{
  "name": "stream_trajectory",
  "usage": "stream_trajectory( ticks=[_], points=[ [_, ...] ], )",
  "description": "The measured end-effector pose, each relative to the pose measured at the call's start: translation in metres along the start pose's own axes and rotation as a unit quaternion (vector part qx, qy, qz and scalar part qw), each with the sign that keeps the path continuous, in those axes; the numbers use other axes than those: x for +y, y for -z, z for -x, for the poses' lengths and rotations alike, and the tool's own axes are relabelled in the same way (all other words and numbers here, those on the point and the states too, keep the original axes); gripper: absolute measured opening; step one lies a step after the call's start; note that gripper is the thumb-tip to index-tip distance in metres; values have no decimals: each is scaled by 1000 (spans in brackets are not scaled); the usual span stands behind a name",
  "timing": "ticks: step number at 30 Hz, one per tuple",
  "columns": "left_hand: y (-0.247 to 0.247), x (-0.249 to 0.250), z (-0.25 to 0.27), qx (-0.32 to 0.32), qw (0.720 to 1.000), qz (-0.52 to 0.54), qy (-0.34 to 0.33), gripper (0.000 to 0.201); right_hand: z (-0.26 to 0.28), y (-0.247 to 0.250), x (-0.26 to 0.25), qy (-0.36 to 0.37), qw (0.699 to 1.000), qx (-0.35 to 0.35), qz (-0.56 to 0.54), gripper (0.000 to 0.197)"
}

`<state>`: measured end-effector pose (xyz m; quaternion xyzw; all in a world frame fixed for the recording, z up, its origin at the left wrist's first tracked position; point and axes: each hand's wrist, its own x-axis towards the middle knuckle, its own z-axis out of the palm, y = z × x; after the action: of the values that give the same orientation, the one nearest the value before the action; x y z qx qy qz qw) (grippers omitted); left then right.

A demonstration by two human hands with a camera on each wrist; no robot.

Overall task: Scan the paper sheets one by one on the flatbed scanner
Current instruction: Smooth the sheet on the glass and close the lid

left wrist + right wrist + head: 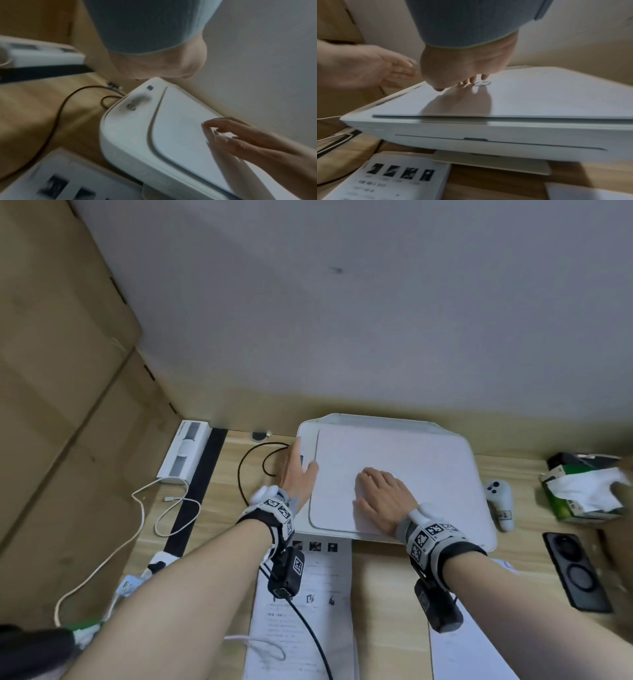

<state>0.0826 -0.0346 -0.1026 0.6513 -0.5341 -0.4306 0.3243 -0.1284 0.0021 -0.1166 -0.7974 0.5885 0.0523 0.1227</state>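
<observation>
The white flatbed scanner (445, 474) stands on the wooden desk with its lid (539, 94) down. My right hand (380, 491) lies flat on the lid, its fingertips (471, 80) touching next to the logo. My left hand (298, 470) is open with straight fingers over the control panel (139, 100) on the scanner's left edge; whether it touches the panel I cannot tell. A printed paper sheet (308, 621) with small photos lies on the desk in front of the scanner, also visible as the printed sheet (393, 180). A second white sheet (472, 648) lies to its right.
A black cable (253, 463) loops left of the scanner, beside a white box (185, 453) and a white cord (137, 525). On the right lie a white controller (500, 503), a green tissue box (582, 494) and a black phone (575, 570). Cardboard panels stand along the left.
</observation>
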Motion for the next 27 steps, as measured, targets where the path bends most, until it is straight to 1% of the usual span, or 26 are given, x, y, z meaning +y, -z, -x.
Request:
stream_trajectory(
  ticks=[1,2,3,4,5,6,7,8,9,10,11,13,14,15,16,17,19,21,24,25,26,27],
  points=[
    [-2,4,-2,-43,996,-63,-45,61,9,4,6,-11,1000,1,4,61],
    [-8,9,-2,-113,979,-149,-81,63,21,8,12,-31,999,3,6,55],
    [-13,11,-3,-178,947,-242,-116,66,30,9,18,-50,999,1,6,48],
    [-18,8,-4,-237,905,-327,-137,72,37,8,24,-69,998,-5,4,41],
    [-24,8,1,-285,857,-396,-170,80,47,8,29,-93,996,-7,0,37],
    [-29,4,5,-319,814,-446,-194,86,57,8,34,-117,993,-10,-11,34],
    [-33,1,10,-341,780,-479,-214,90,67,7,39,-138,990,-10,-28,33],
    [-35,-2,13,-345,762,-498,-228,92,75,7,43,-157,987,-8,-46,32],
    [-37,-3,16,-338,752,-512,-243,90,84,6,47,-175,983,-6,-63,31],
    [-38,-3,19,-329,737,-527,-267,86,95,5,50,-193,978,-7,-77,32],
    [-37,-2,21,-312,715,-545,-307,77,102,4,52,-201,976,-6,-85,32],
    [-37,3,24,-269,658,-560,-425,50,109,5,53,-209,973,-5,-93,34],
    [-38,5,25,-256,639,-550,-473,39,111,9,53,-215,972,-5,-98,34],
    [-36,9,27,-253,627,-540,-501,32,114,13,51,-222,970,-1,-103,35],
    [-33,13,28,-250,622,-531,-519,31,116,18,49,-228,968,7,-102,34],
    [-28,20,26,-242,624,-523,-528,36,117,25,49,-228,969,18,-97,33],
    [-13,32,17,-215,648,-506,-527,52,113,42,46,-220,972,41,-77,28],
    [9,52,5,-168,676,-493,-521,63,105,72,47,-221,969,96,-52,26],
    [27,86,-11,-93,730,-448,-509,83,84,118,53,-225,956,189,-21,25],
    [31,96,-12,-74,752,-437,-488,88,78,131,55,-223,951,215,-17,24],
    [32,103,-16,-54,780,-427,-454,88,71,142,57,-221,945,240,-19,23],
    [32,112,-21,-33,814,-407,-414,83,62,151,61,-213,940,264,-28,23]
  ],
)
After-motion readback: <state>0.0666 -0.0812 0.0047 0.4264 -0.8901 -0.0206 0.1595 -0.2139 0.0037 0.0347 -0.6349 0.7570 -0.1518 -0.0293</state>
